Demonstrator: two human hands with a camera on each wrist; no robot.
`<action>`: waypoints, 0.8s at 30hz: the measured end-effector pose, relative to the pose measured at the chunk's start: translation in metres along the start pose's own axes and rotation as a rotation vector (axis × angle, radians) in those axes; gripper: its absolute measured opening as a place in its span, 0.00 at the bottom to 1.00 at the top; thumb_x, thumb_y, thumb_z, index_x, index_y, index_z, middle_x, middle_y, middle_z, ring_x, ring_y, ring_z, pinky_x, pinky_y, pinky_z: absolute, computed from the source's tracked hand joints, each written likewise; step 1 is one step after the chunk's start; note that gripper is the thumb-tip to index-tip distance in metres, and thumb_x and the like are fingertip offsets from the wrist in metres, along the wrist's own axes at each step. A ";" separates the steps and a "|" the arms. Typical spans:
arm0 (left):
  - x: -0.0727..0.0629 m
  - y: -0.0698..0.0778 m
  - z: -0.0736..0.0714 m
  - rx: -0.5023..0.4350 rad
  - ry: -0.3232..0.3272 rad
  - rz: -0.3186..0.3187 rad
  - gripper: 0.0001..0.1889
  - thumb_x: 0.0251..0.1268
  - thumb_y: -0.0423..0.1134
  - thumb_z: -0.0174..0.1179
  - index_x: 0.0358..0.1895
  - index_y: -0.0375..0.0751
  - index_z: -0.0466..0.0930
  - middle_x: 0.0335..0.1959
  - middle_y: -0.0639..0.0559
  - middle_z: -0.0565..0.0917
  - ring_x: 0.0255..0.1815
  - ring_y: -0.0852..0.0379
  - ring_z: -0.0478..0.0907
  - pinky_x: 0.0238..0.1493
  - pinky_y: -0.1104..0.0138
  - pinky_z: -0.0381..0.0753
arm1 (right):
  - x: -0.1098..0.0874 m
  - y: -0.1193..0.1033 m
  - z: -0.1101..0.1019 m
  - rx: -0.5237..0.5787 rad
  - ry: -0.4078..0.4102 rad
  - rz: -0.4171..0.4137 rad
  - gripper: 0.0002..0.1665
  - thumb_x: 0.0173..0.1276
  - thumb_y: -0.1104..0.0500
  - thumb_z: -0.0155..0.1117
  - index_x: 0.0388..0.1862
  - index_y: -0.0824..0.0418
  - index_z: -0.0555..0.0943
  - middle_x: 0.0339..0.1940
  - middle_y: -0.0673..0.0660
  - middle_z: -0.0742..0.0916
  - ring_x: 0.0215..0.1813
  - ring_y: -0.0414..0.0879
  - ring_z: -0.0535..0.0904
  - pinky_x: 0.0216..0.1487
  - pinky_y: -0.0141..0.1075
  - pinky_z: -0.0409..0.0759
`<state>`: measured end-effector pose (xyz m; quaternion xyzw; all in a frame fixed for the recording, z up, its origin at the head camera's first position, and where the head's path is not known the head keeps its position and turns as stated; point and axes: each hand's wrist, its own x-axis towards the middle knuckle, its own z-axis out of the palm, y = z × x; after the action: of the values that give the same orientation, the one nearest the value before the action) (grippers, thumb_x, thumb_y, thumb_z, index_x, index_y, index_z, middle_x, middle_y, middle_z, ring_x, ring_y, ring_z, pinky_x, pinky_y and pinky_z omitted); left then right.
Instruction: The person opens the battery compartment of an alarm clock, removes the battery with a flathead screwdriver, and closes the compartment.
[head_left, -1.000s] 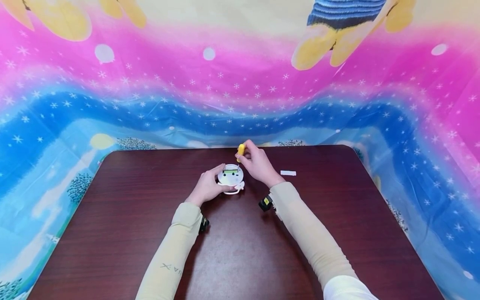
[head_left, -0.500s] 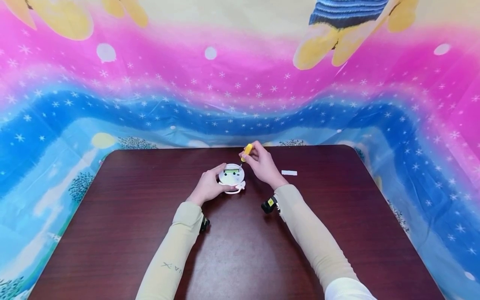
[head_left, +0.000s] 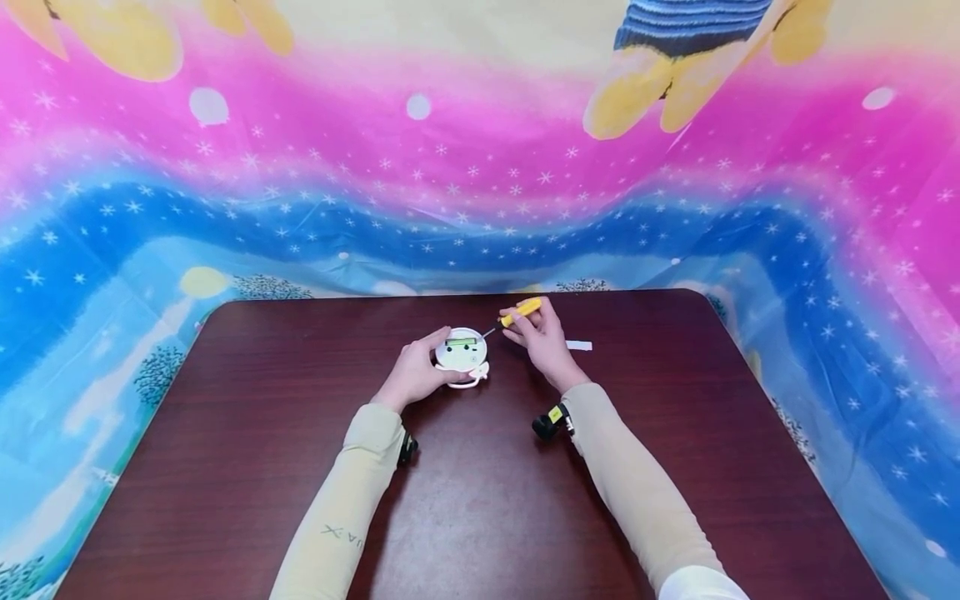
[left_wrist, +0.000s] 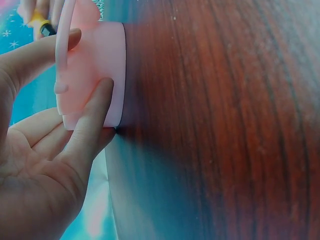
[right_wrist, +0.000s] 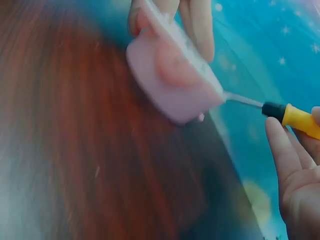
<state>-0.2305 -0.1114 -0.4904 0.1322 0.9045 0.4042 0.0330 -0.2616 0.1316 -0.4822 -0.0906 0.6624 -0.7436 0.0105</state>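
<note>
Left hand point(head_left: 415, 367), in the head view, grips the left side of a round case point(head_left: 461, 358) on a dark wooden table point(head_left: 465, 483). Beyond the case the table's far edge runs near, a printed cloth point(head_left: 480, 225) hanging behind it; broad tabletop stretches on the case's near side and out to both side edges. Just right of the case, the right hand point(head_left: 546, 340) pinches a yellow screwdriver point(head_left: 522, 312), its shaft slanting to the case's rim; a white strip point(head_left: 580, 345) lies farther right, past that hand.

From the left wrist, fingertips press the case's pinkish wall beside its loop handle point(left_wrist: 61, 55).

From the right wrist, the screwdriver's shaft reaches the case's rim, cloth showing past the table edge.
</note>
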 end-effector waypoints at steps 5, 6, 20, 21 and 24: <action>0.000 0.002 -0.001 -0.016 0.004 -0.005 0.51 0.50 0.49 0.81 0.76 0.35 0.65 0.75 0.46 0.69 0.75 0.48 0.64 0.72 0.56 0.64 | -0.003 0.010 -0.011 0.175 0.034 0.098 0.18 0.83 0.66 0.49 0.64 0.70 0.59 0.64 0.73 0.78 0.64 0.62 0.78 0.60 0.44 0.79; 0.000 0.001 -0.001 -0.013 -0.003 -0.005 0.51 0.51 0.49 0.80 0.76 0.35 0.65 0.75 0.46 0.68 0.75 0.48 0.64 0.72 0.56 0.64 | -0.004 0.011 -0.012 0.220 0.047 0.130 0.17 0.83 0.66 0.48 0.63 0.69 0.59 0.65 0.73 0.78 0.64 0.61 0.78 0.61 0.44 0.78; -0.001 0.001 -0.001 -0.008 -0.010 -0.008 0.51 0.51 0.50 0.80 0.77 0.36 0.65 0.75 0.47 0.68 0.75 0.48 0.63 0.72 0.56 0.64 | -0.005 0.023 -0.017 0.478 0.128 0.317 0.23 0.84 0.65 0.44 0.71 0.70 0.53 0.70 0.69 0.73 0.69 0.60 0.73 0.63 0.42 0.77; -0.001 0.001 -0.001 -0.008 -0.009 -0.008 0.51 0.51 0.50 0.80 0.77 0.36 0.65 0.75 0.47 0.68 0.75 0.48 0.64 0.72 0.56 0.64 | -0.005 0.023 -0.017 0.473 0.130 0.318 0.24 0.84 0.65 0.44 0.71 0.70 0.53 0.70 0.69 0.74 0.69 0.59 0.74 0.63 0.42 0.77; -0.001 0.001 -0.001 -0.010 -0.006 -0.007 0.51 0.51 0.50 0.80 0.76 0.35 0.65 0.75 0.47 0.68 0.75 0.48 0.64 0.72 0.57 0.64 | -0.004 0.019 -0.014 0.437 0.132 0.284 0.19 0.84 0.66 0.45 0.67 0.69 0.57 0.69 0.71 0.75 0.68 0.60 0.75 0.62 0.43 0.78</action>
<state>-0.2298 -0.1116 -0.4889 0.1300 0.9029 0.4080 0.0377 -0.2622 0.1438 -0.5026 0.0562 0.4916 -0.8642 0.0908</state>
